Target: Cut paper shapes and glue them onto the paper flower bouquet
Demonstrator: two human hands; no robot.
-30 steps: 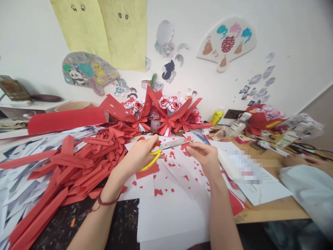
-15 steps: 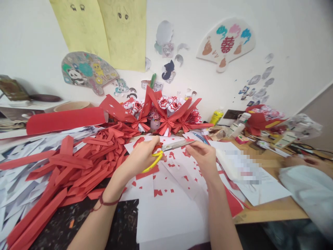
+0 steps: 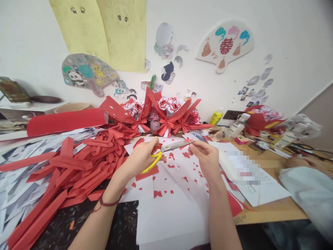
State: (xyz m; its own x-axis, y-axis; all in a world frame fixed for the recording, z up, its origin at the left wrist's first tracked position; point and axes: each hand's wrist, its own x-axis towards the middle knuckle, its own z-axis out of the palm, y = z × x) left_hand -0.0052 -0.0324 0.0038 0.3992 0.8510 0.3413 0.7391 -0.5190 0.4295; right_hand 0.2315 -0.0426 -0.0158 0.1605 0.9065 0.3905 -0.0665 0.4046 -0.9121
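head view, left hand [image 3: 142,154] gripping yellow-and-red-handled scissors [image 3: 170,147], right hand [image 3: 206,156] pinching a small red paper piece [image 3: 187,140] at the blade tips, both above white paper sheets [image 3: 173,218] strewn with red scraps [image 3: 157,193]

Two yellow sheets [image 3: 126,41] are up on the wall [image 3: 187,17], each with drawn eyes, plus a panda fan [image 3: 91,74] by the left one's bottom edge. Over right there's a white fan [image 3: 225,45] (yep, the brown swirls look like poop emoji). Below it, a yellow bottle [image 3: 216,117] sits near a white-capped bottle [image 3: 237,125].
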